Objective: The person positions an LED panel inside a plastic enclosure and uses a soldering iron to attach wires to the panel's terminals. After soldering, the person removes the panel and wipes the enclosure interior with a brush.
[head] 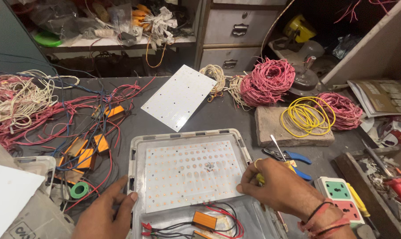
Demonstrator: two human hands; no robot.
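A shallow grey housing (138, 146) with rounded corners lies flat on the dark tabletop (218, 117). Inside it sits a white LED board (193, 175), rectangular, dotted with rows of small orange-yellow spots and lying level, slightly skewed to the housing's walls. Near the board's middle rest a few tiny screws (209, 166). Below the board, in the housing's near part, lies a small orange driver (204, 220) with red and black wires (229, 217) looping to its right. A yellow-handled screwdriver (278, 152) stands tilted at the board's right edge, metal shaft pointing up and away.
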